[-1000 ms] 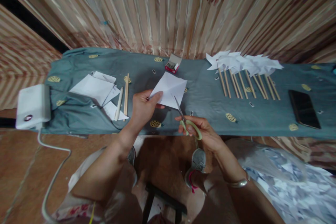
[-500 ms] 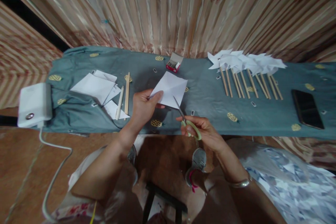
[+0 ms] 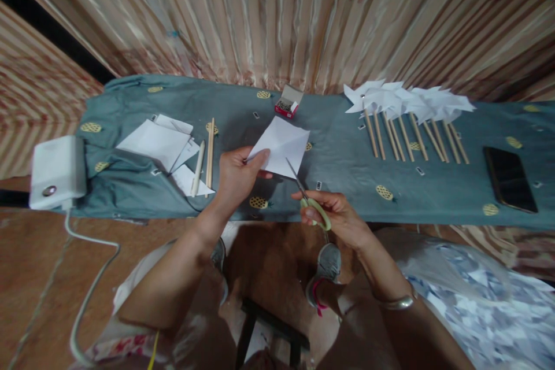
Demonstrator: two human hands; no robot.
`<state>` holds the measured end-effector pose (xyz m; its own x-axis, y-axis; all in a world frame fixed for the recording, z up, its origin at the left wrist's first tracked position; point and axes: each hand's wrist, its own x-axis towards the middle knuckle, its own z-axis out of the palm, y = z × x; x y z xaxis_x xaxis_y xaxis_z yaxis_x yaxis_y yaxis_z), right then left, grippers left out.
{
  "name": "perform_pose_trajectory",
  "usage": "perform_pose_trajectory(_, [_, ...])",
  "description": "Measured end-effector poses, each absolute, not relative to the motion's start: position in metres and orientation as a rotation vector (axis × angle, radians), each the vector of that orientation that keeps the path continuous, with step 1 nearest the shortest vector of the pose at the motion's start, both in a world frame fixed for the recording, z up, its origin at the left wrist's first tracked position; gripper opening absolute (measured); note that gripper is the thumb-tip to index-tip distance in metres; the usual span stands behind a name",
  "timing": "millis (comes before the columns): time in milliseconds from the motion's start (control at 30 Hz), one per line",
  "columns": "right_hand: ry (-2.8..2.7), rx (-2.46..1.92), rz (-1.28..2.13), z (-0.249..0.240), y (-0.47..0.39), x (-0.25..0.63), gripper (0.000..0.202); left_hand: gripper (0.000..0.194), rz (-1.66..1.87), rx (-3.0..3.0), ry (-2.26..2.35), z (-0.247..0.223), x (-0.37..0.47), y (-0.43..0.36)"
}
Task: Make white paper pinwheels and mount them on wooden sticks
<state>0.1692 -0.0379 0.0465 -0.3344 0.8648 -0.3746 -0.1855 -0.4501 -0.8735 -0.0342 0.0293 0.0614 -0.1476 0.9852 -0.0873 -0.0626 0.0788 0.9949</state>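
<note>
My left hand (image 3: 241, 176) pinches the left side of a square white sheet of paper (image 3: 284, 141), thumb on top and fingers beneath, holding it above the cloth. In my right hand (image 3: 332, 214) is a pair of scissors (image 3: 319, 215) with pale green handles, my fingers through the loops. The scissor blades reach up over the paper's lower right edge, their tip near its middle. Just beyond the paper stands an open small red box (image 3: 286, 106) full of little metal pins. Left of my left hand lie several wooden sticks (image 3: 210, 156) and a white pen (image 3: 198, 169).
A pile of white paper sheets (image 3: 154, 143) lies at left, near a white power bank (image 3: 58, 172) with a cable. Several paper pinwheels (image 3: 403, 101) on sticks rest at back right. A black phone (image 3: 509, 179) lies far right on the green cloth (image 3: 347, 167). A curtain (image 3: 277, 17) hangs behind.
The paper and both hands stay almost in place. The scissor handles have drawn slightly closer together, with the blades still at the paper's lower right edge.
</note>
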Motion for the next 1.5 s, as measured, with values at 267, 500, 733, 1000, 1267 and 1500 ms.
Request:
perform_pose_trajectory(267, [-0.985, -1.167, 1.843, 0.0482, -0.0375, 0.1698, 0.039, 0.025, 1.221, 1.073, 1.283, 0.0559, -0.0321, 0.0266])
perform_pose_trajectory(500, [-0.975, -1.175, 1.846, 0.0483, -0.037, 0.1692, 0.038, 0.024, 1.229, 1.061, 1.292, 0.0563, -0.0305, 0.0261])
perform_pose_trajectory(733, [-0.971, -1.154, 1.857, 0.0445, -0.037, 0.1701, 0.034, 0.024, 1.227, 1.067, 1.297, 0.0557, -0.0319, 0.0262])
perform_pose_trajectory(1000, [-0.974, -1.174, 1.851, 0.0445, -0.0366, 0.1691, 0.037, 0.025, 1.23, 1.058, 1.29, 0.0545, -0.032, 0.0257])
perform_pose_trajectory(1267, [-0.961, -1.144, 1.868, 0.0442, -0.0377, 0.1687, 0.033, 0.026, 1.209, 1.063, 1.299, 0.056, -0.0311, 0.0247])
perform_pose_trajectory(1500, [-0.953, -1.156, 1.844, 0.0458, -0.0374, 0.1674, 0.032, 0.026, 1.206, 1.04, 1.295, 0.0567, -0.0305, 0.0242])
